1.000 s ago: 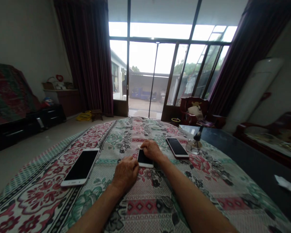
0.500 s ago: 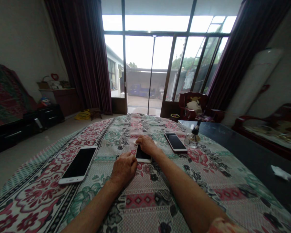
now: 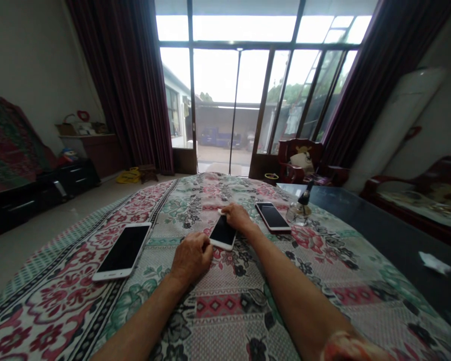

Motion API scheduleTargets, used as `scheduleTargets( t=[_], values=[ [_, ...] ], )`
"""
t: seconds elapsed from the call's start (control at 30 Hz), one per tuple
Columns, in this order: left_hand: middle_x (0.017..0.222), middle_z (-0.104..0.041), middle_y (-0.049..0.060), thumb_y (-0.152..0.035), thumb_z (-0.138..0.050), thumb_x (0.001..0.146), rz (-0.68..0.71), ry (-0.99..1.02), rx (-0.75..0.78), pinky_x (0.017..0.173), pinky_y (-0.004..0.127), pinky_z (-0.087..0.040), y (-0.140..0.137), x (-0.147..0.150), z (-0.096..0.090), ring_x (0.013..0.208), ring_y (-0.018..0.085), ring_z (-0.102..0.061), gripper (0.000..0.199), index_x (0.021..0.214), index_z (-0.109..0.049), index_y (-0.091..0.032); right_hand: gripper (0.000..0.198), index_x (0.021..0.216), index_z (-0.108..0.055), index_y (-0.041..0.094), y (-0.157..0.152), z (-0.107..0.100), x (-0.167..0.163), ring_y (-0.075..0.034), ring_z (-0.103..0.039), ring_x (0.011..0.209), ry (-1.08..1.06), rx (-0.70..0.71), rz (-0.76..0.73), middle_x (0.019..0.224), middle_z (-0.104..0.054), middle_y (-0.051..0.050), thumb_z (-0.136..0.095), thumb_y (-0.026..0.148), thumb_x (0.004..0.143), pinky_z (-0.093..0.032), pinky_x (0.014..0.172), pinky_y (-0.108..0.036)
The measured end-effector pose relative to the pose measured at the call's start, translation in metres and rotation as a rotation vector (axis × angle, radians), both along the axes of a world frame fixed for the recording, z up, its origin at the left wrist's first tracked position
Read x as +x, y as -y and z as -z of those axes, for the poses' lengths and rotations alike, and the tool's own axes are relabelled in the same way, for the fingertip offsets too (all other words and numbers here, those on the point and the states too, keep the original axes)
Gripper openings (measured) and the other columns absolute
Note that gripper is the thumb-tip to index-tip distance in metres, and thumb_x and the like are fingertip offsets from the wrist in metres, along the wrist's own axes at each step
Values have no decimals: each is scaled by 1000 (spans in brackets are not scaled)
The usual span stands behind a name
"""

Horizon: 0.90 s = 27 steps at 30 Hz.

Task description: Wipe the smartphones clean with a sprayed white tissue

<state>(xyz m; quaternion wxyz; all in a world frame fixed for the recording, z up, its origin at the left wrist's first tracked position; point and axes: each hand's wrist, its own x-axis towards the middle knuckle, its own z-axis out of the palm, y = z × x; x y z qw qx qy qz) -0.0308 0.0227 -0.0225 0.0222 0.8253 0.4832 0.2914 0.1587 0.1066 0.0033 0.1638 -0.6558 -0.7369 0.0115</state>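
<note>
A white-framed smartphone (image 3: 223, 232) with a dark screen lies face up on the table, between my hands. My left hand (image 3: 193, 254) rests on the cloth with curled fingers, its thumb and fingertips at the phone's lower left edge. My right hand (image 3: 238, 219) reaches over the phone's far end, fingers bent and pressed down there. A small white piece (image 3: 221, 212), like tissue, shows at those fingertips, partly hidden. To the left lies a larger white phone (image 3: 123, 251), screen dark. Another phone (image 3: 273, 217) with a white front lies to the right of my right hand.
A patterned cloth (image 3: 225, 306) covers the table. Beside the right phone stands a clear glass bottle (image 3: 299, 213) with a black top. A dark tabletop (image 3: 391, 240) on the right bears a crumpled white tissue (image 3: 435, 262). A wooden chair (image 3: 299, 158) stands beyond, near glass doors.
My right hand has shifted right along the phone's far end, baring more of the screen. The phone now lies at more of a slant, far end to the right. My left hand stays nearly in place.
</note>
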Motion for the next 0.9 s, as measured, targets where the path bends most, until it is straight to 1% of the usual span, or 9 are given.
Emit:
scheduleTargets(
  t=[0.07, 0.13, 0.23, 0.33, 0.4, 0.47, 0.57, 0.77, 0.9],
  values=[
    [77, -61, 4, -25, -55, 84, -23, 25, -2, 75, 30, -44, 1, 0, -1, 79, 20, -58, 12, 75, -58, -18, 37, 111, -70, 25, 1, -3, 1, -18, -63, 102, -7, -39, 10, 110, -70, -7, -47, 16, 84, -41, 87, -22],
    [78, -61, 6, -33, -58, 82, -43, 44, 3, 76, 33, -46, 2, 0, -3, 80, 21, -58, 17, 78, -59, -17, 36, 110, -71, 24, 2, -5, 2, -19, -63, 103, -11, -63, 15, 110, -71, -7, -49, 16, 82, -41, 87, -22],
    [85, -64, 8, -45, -64, 77, -44, 56, 6, 80, 37, -47, 4, 3, -3, 87, 25, -60, 33, 89, -60, -14, 35, 108, -72, 22, 4, -7, 3, -19, -63, 103, -9, -73, 15, 109, -71, -9, -51, 16, 81, -42, 86, -22],
    [100, -65, 12, -54, -68, 72, -43, 53, 21, 88, 41, -46, 6, 6, 0, 98, 29, -59, 56, 108, -57, -13, 35, 109, -72, 21, 5, -8, 3, -19, -63, 104, -8, -74, 13, 110, -70, -9, -51, 15, 81, -42, 86, -22],
    [108, -64, 14, -57, -68, 70, -60, 35, 26, 92, 43, -45, 8, 7, 2, 105, 30, -57, 66, 116, -53, -14, 35, 109, -72, 21, 6, -8, 3, -20, -63, 105, -7, -72, 10, 110, -70, -9, -51, 15, 81, -42, 86, -22],
    [111, -63, 15, -55, -67, 71, -75, 18, 24, 94, 44, -44, 8, 8, 4, 107, 31, -56, 65, 119, -52, -13, 35, 108, -72, 21, 7, -9, 3, -20, -63, 105, -3, -69, 8, 110, -70, -10, -52, 14, 80, -42, 85, -22],
    [112, -63, 15, -46, -65, 75, -56, 12, 16, 96, 43, -43, 6, 6, 4, 108, 30, -55, 60, 122, -51, -12, 34, 106, -72, 20, 10, -10, 2, -20, -64, 103, 9, -64, 8, 109, -71, -10, -52, 13, 80, -42, 84, -22],
    [118, -61, 18, -39, -62, 75, -58, 31, 3, 99, 44, -42, 2, 3, 4, 113, 31, -54, 62, 127, -48, -8, 27, 90, -75, 19, 17, -13, -2, -22, -65, 95, 50, -41, 15, 101, -71, -13, -50, 14, 80, -43, 81, -25],
    [123, -60, 20, -35, -61, 75, -74, 42, -33, 101, 42, -41, -1, 1, 4, 116, 31, -54, 61, 127, -48, -7, 28, 91, -75, 20, 19, -13, -4, -21, -64, 94, 56, -28, 9, 104, -70, -13, -50, 14, 80, -43, 80, -25]
  ],
)
